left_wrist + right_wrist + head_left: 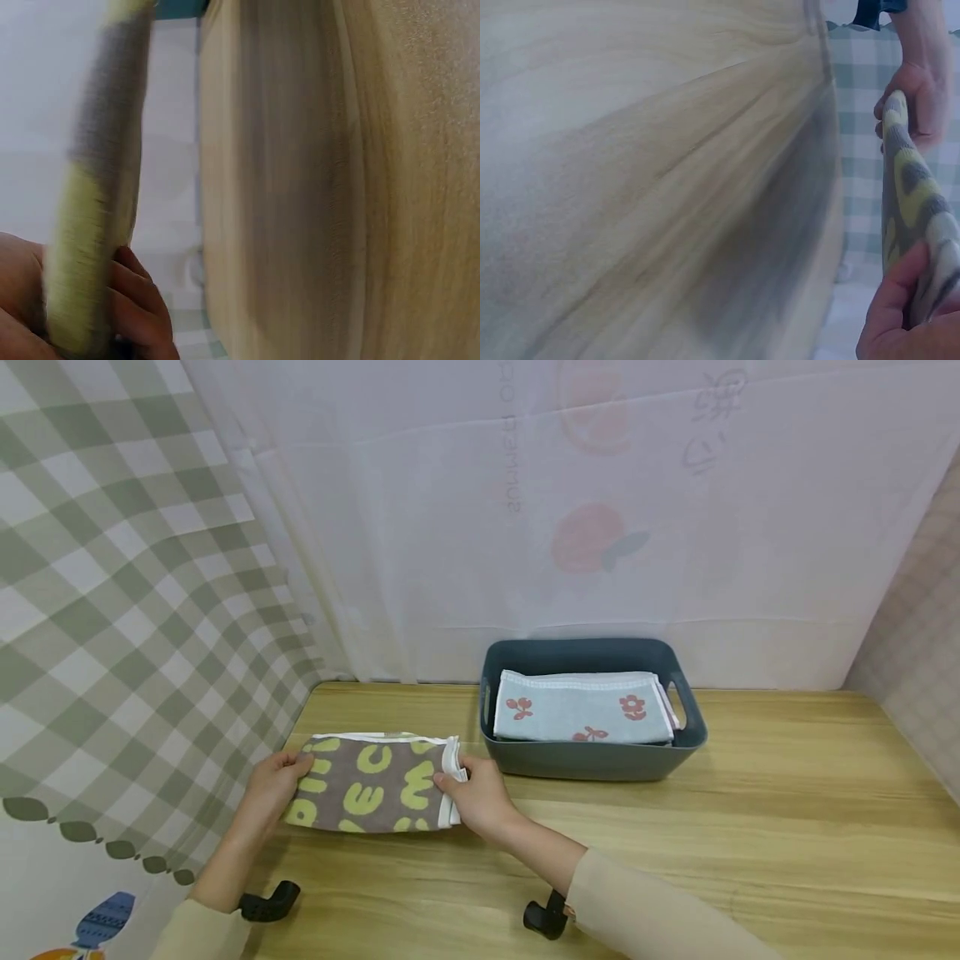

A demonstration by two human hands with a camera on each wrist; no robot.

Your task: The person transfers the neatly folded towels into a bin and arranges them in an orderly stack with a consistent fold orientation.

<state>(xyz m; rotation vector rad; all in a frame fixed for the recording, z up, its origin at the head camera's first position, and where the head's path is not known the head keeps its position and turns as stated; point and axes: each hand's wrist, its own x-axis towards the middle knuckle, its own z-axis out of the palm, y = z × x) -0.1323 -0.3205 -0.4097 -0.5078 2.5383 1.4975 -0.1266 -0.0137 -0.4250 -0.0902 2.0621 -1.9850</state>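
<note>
A folded brown towel [360, 785] with yellow-green letters and white edging is held up between my two hands, to the left of the basket. At its left end my left hand [272, 785] grips the edge, thumb on top. The right hand [483, 793] pinches the white-edged right end. In the left wrist view the towel [94, 180] appears edge-on, with fingers [139, 300] behind it. From the right wrist the towel [911, 187] is seen above the table, a hand at each end. A folded light-blue towel [585, 706] with red flowers and cherries lies in the basket.
The dark grey-blue basket [592, 764] with side handle holes stands at the back of the wooden table [787, 810]. A white curtain [450, 527] hangs behind, and a green checked cloth [135, 568] hangs along the left side.
</note>
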